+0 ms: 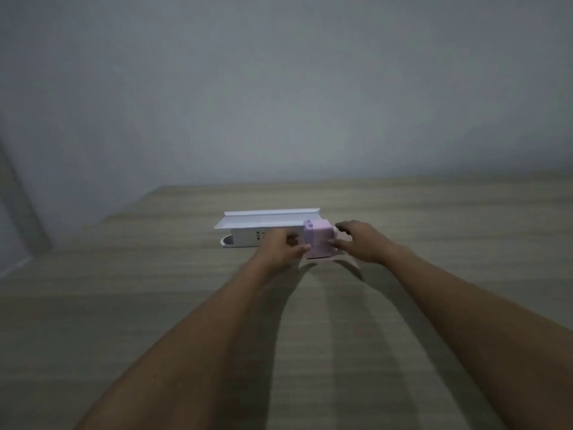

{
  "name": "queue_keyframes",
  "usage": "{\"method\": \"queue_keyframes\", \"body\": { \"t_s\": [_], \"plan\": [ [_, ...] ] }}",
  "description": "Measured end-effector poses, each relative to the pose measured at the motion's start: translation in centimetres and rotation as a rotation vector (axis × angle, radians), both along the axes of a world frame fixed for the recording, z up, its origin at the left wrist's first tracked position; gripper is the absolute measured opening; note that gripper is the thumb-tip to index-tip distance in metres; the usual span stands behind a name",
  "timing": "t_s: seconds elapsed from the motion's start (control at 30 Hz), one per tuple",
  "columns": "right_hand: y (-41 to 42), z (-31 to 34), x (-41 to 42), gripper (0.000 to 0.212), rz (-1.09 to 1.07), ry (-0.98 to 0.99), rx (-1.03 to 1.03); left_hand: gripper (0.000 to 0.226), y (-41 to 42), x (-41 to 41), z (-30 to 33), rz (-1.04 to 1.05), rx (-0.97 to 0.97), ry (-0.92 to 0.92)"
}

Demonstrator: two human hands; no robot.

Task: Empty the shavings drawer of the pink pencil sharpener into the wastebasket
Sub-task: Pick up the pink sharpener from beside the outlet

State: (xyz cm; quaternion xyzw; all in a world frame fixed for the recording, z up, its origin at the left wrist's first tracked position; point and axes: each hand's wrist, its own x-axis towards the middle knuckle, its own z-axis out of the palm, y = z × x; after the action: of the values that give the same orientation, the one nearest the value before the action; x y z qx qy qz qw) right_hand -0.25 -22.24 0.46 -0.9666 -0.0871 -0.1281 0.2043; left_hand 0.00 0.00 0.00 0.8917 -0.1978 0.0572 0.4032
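At the far middle of the wooden worktop (434, 305), you reached both arms forward to the pink pencil sharpener (320, 242), which stood upright just in front of a white power strip (248, 237) and the white tray-like box (269, 219) behind it. Your left hand (283, 248) was curled against the sharpener's left face, fingertips touching or nearly touching it; whether that grip was truly closed on the body could not be told through the blur. Your right hand (361, 242) lay at the sharpener's right side, fingers spread wide, thumb low near the base, gripping nothing clearly. The sharpener sat directly between the two hands, each about equally near. Its shavings drawer could not be made out, and no wastebasket appeared anywhere in view. Judged from this, the drawer was not yet out. The coming move likely turned on steadying the body with one hand while the other drew the drawer out along the worktop, toward whichever side it opens.
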Motion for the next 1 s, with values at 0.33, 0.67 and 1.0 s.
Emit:
{"method": "queue_keyframes", "body": {
  "t_s": [0.33,0.67,1.0],
  "plan": [
    [0.5,-2.2,0.9,0.044,0.072,-0.046,0.513,0.04,-2.0,1.9,-1.0,0.004,-0.095,-0.039],
    [1.8,1.1,-3.6,0.043,0.14,-0.006,0.58,0.036,-0.2,-2.3,1.8,0.033,-0.071,-0.047],
    [6.5,5.6,-14.0,0.037,0.213,0.0,0.566,0.028,5.2,-12.7,5.7,0.054,-0.062,-0.131]
  ]
}}
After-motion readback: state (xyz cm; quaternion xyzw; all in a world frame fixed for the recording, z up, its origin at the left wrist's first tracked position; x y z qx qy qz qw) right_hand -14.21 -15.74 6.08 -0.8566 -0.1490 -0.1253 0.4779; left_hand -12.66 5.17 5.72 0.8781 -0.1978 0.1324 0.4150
